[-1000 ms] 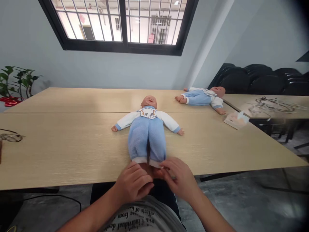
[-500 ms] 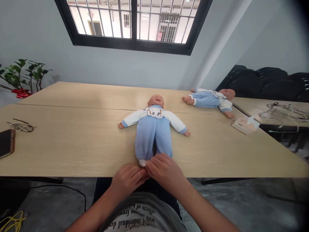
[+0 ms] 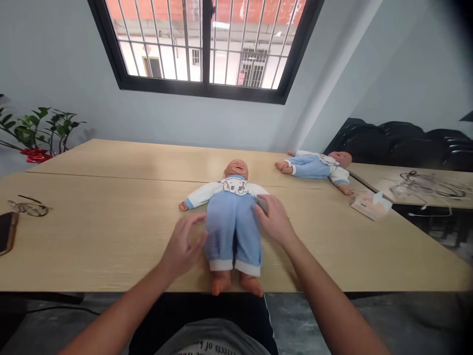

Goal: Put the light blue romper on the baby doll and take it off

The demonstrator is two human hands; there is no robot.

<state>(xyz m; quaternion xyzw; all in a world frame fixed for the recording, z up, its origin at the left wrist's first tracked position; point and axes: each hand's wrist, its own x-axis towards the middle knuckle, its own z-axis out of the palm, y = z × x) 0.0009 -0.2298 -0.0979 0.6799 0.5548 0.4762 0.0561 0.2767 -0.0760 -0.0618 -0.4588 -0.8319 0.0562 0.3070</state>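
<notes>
A baby doll (image 3: 233, 228) in blue trousers and a white top with an animal-face bib lies face up on the table, its bare feet at the front edge. Beside its hip on the left, my left hand (image 3: 184, 245) is open, thumb and fingers apart, holding nothing. My right hand (image 3: 276, 221) is on the other side, by the doll's waist and sleeve, and covers part of that arm. Its thumb is parted from the fingers, which look slightly blurred; whether they touch the cloth is hard to see.
A second, similarly dressed doll (image 3: 314, 166) lies at the back right of the table (image 3: 121, 222), near a tissue pack (image 3: 370, 205). Eyeglasses (image 3: 31, 208) and a phone (image 3: 7, 231) are at the left. Tangled cables (image 3: 430, 185) lie on another table at right.
Both hands have left the doll's trouser cuff and feet, moving apart and up along its sides. The bare feet and both cuffs now show. The view has tilted upward slightly.
</notes>
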